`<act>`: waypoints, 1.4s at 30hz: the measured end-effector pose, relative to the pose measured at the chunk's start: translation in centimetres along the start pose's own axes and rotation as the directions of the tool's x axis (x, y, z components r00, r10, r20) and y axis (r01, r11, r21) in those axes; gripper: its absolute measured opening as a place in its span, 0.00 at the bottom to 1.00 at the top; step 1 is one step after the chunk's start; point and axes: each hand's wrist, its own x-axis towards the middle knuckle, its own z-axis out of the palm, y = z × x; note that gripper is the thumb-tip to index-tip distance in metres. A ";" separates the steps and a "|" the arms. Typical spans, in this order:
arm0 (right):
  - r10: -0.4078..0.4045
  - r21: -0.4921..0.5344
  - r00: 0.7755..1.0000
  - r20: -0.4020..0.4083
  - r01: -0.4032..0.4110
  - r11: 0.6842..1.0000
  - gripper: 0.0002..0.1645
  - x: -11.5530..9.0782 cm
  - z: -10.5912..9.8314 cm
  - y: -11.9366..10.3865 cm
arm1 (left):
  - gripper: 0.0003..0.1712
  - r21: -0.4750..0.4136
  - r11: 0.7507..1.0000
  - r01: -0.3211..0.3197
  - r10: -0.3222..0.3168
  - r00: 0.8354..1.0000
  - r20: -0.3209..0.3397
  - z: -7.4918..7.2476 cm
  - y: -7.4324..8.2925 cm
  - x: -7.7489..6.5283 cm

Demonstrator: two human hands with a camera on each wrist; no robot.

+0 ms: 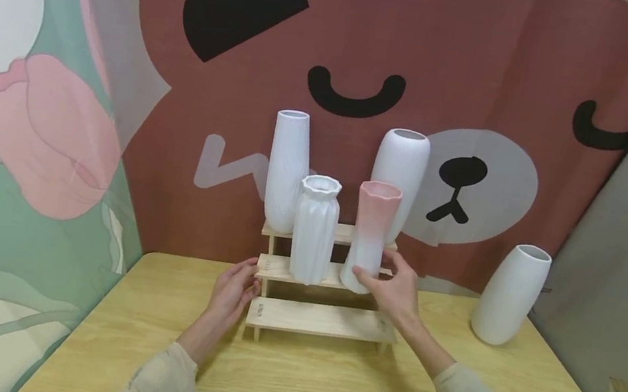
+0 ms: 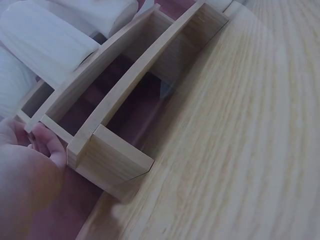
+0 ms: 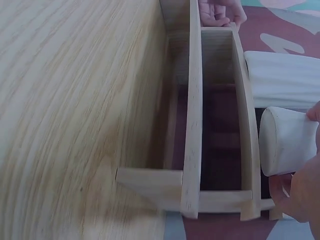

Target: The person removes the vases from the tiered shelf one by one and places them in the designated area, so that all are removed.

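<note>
A three-tier wooden display stand [image 1: 320, 321] stands on the table. My left hand [image 1: 230, 293] pinches the left end of its middle tier between thumb and curled fingers, which the left wrist view shows close up. My right hand [image 1: 396, 295] grips a pink-and-white vase [image 1: 372, 231] low on its body, thumb in front and fingers round the right side. The base of this vase [image 3: 270, 142] is right at the middle tier's front edge, slightly tilted. Left of it, a white fluted vase [image 1: 314, 239] stands upright on the same tier.
On the top tier stand a slim white vase [image 1: 286, 172] at left and a wider white vase [image 1: 400, 158] at right. Another white vase [image 1: 510, 297] stands on the table [image 1: 276, 381] at the far right. A curtain with a bear print [image 1: 216, 209] hangs behind.
</note>
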 end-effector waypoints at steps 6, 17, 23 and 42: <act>0.036 -0.051 0.999 -0.008 -0.037 0.998 0.42 -0.6 -1.5 0.0 | 0.21 -0.018 1.000 0.012 -0.012 1.000 0.000 -0.2 -0.1 -0.2; 0.077 -0.103 0.997 -0.023 -0.079 0.992 0.44 -2.0 -4.4 0.3 | 0.22 -0.048 0.999 0.015 -0.015 1.000 0.002 -0.4 -0.3 0.0; 0.087 -0.120 0.996 -0.032 -0.090 0.989 0.45 -3.0 -6.2 0.2 | 0.23 -0.050 0.999 0.006 -0.005 1.000 0.006 -0.4 -0.2 0.0; 0.048 -0.212 0.995 -0.089 -0.066 0.975 0.40 -5.8 -11.3 3.3 | 0.21 -0.063 0.998 0.007 -0.006 1.000 0.019 -0.2 -0.2 -0.2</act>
